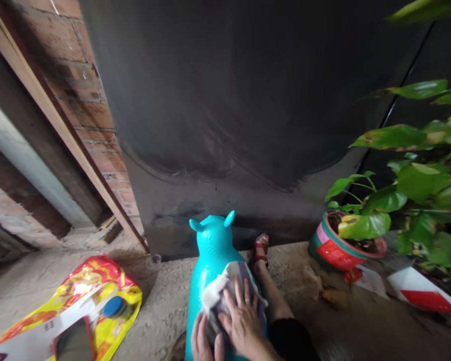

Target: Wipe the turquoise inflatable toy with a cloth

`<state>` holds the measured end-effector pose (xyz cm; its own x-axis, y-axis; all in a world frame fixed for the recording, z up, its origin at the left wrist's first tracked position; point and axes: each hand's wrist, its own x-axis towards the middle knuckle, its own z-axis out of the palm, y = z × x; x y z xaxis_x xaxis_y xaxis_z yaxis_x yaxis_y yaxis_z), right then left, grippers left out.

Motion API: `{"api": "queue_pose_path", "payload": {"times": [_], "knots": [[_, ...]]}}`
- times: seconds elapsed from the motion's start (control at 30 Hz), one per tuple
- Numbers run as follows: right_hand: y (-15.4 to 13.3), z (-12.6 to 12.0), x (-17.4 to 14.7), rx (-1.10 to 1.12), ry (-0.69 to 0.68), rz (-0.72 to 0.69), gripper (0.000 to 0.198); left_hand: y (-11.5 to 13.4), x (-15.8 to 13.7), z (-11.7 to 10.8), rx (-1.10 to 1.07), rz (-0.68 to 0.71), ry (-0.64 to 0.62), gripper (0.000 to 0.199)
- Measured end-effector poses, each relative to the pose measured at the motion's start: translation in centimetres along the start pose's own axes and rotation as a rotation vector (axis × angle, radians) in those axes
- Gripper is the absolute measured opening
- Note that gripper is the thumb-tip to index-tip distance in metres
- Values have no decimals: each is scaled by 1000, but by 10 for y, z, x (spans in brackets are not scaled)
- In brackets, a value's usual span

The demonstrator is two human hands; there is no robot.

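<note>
The turquoise inflatable animal toy (206,265) stands upright on the concrete floor (158,306) right in front of me, its small-eared head beyond my fingertips and its back running down under my hands. My right hand (243,317) lies flat on a crumpled white and grey-purple cloth (212,295), fingers spread over it, a ring on one finger, so the cloth sits between my palm and the right side of the toy's back. My left hand (203,342) is just beside it at the bottom edge of my view, fingers straight and thumb apart; I can't tell whether it touches the cloth's edge or only the toy. The two hands are close together, neither closed in a grip. My foot in a red sandal (262,245) is to the right of the toy, near the dark panel (229,100) ahead. Well off to my left, a blue cap (114,306) lies over a red-and-yellow plastic bag (97,273).
</note>
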<state>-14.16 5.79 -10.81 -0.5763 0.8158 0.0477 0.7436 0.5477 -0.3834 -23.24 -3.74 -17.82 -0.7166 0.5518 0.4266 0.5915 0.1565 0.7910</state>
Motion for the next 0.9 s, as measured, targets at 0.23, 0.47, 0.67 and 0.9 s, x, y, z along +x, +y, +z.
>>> {"api": "queue_pose_path", "payload": {"times": [0.23, 0.47, 0.67, 0.9], "knots": [[3, 13, -64, -37, -92, 80, 59, -6, 0, -6, -93, -72, 10, 55], [-33, -39, -41, 171, -296, 23, 81, -25, 26, -23, 8, -188, 159, 56], [-56, -34, 14, 118, -163, 18, 72, -37, 59, -30, 94, -360, 114, 59], [-60, -24, 48, 63, -13, 32, 70, -40, 62, -30, 166, -220, 174, 47]]}}
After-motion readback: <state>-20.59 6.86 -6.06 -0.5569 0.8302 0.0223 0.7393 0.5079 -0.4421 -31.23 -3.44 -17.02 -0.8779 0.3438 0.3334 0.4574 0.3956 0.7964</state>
